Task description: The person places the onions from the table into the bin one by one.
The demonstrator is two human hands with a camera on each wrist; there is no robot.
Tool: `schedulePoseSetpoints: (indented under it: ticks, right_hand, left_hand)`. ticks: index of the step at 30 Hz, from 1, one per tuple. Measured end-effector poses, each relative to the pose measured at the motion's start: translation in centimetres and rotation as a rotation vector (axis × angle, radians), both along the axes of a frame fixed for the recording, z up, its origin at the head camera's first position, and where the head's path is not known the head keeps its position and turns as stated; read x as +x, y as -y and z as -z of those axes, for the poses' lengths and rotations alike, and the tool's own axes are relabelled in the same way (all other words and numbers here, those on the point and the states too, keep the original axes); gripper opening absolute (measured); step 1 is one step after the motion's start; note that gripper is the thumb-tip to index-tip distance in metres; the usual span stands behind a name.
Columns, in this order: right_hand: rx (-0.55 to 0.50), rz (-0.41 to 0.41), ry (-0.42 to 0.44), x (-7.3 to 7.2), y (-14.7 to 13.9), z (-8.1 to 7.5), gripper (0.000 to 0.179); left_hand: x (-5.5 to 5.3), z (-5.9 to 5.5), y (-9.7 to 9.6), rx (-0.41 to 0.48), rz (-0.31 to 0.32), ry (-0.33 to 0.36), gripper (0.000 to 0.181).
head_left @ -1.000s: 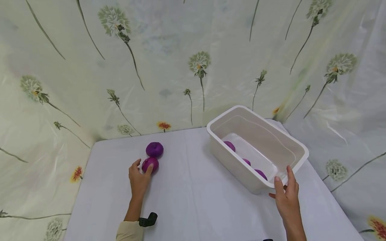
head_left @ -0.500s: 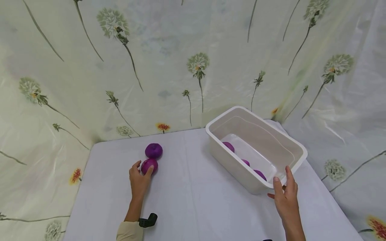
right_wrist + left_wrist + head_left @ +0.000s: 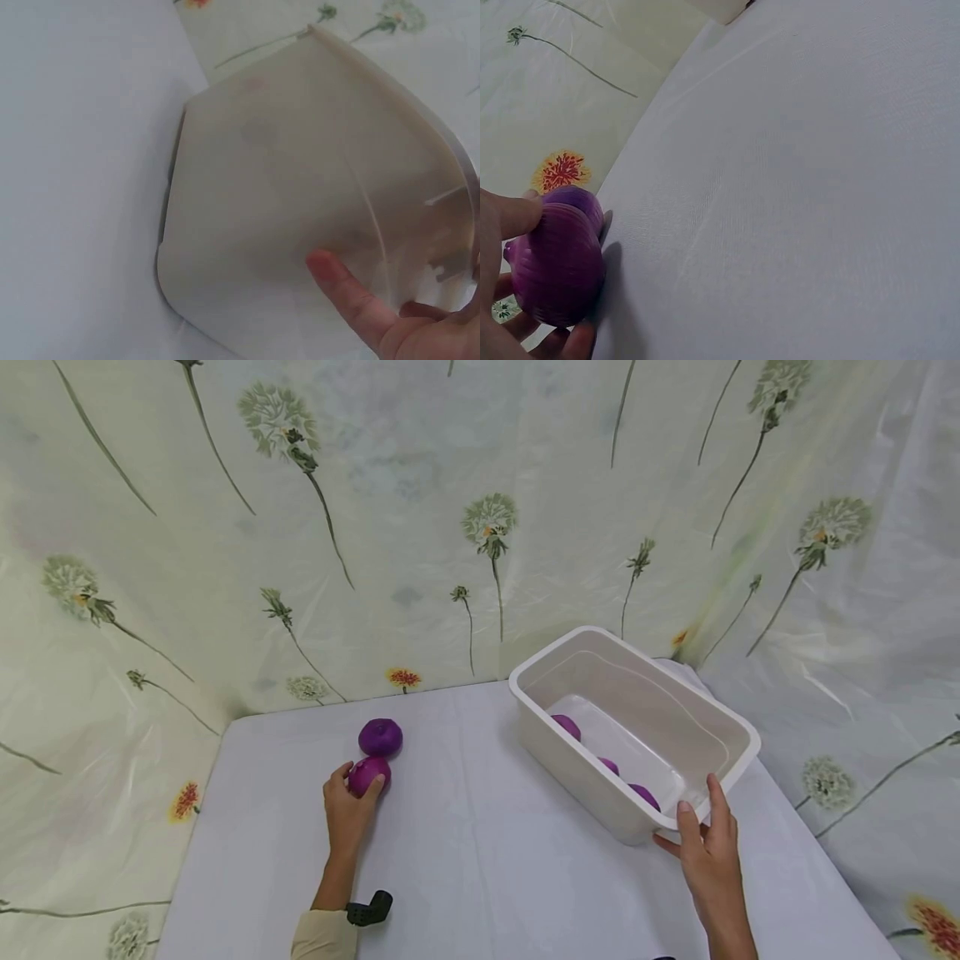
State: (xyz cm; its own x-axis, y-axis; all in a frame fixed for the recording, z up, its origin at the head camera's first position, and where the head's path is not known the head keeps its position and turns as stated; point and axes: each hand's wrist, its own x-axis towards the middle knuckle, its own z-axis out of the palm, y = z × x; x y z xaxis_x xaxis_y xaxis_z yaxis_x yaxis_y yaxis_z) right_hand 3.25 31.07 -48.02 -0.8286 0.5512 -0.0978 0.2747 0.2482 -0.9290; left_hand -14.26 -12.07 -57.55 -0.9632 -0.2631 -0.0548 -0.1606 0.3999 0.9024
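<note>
The left hand [image 3: 348, 812] grips the near purple onion [image 3: 370, 775]; the long box [image 3: 577, 775] slants well to the right; the right hand [image 3: 708, 853] holds its rim.

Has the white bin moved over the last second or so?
No. In the head view, judged against the printed orange flower nearest on its left, the white bin stays put; both drift slightly together across the picture.

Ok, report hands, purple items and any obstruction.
Left hand grips near purple item. Right hand on white bin's rim. Far purple item close behind, possible snag.
</note>
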Motion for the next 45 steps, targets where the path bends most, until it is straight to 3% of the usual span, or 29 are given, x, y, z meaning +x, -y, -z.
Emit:
schedulePoseSetpoints:
  ticks: [13, 27, 34, 40, 45]
  right_hand:
    - [0.001, -0.023, -0.026, 0.0, 0.1, -0.1, 0.066]
    - [0.010, -0.022, -0.031, -0.1, 0.2, -0.3, 0.067]
    - [0.005, -0.021, -0.023, -0.1, 0.1, -0.2, 0.067]
    - [0.003, -0.023, -0.028, 0.0, 0.0, -0.1, 0.067]
    - [-0.001, -0.020, -0.027, 0.0, 0.1, -0.1, 0.066]
  left_hand:
    - [0.3, 0.2, 0.2, 0.012, 0.014, 0.013, 0.065]
    - [1.7, 0.6, 0.3, 0.024, -0.014, 0.012, 0.064]
    - [2.2, -1.0, -0.4, 0.069, 0.021, -0.034, 0.065]
    - [1.4, -3.3, -1.8, 0.067, 0.053, -0.098, 0.065]
    - [0.7, -4.5, -3.1, 0.073, 0.088, -0.095, 0.064]
